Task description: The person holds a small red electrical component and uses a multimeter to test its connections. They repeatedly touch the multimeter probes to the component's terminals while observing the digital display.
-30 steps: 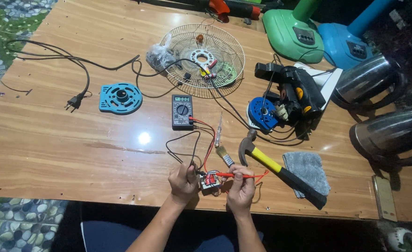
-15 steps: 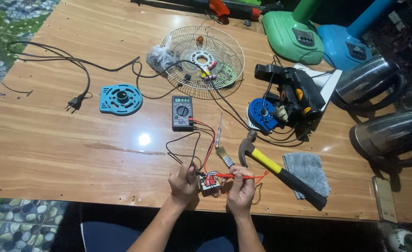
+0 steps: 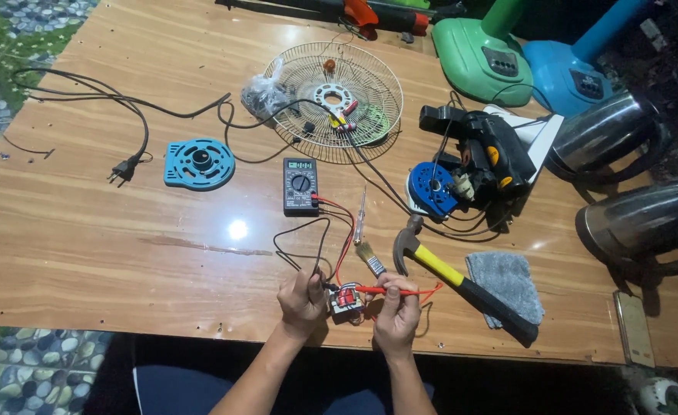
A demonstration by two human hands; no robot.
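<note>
**Both hands hold probes on a small red part; nothing has shifted in the last second**

The left hand point(image 3: 302, 296) is curled shut around a black probe, its tip against the small red and grey electrical part point(image 3: 346, 301) that sits at the near edge of the wooden worktop point(image 3: 85, 246), between the two hands. The right hand point(image 3: 397, 307) pinches the thin red probe point(image 3: 389, 290), which lies level and meets the same part from the right. Compared with the earlier views, hands, probes and part keep the same places, so the contact reads as a steady hold rather than a fresh move.

From the left: a black plug and cord point(image 3: 127, 165), a round blue plastic cover point(image 3: 199, 162), then the dark grey handheld meter point(image 3: 300, 185), whose red and black leads run down to the hands. Right of them lie a small paintbrush point(image 3: 369, 257), a yellow-handled claw hammer point(image 3: 450, 280) and a folded grey cloth point(image 3: 505, 284).
</note>
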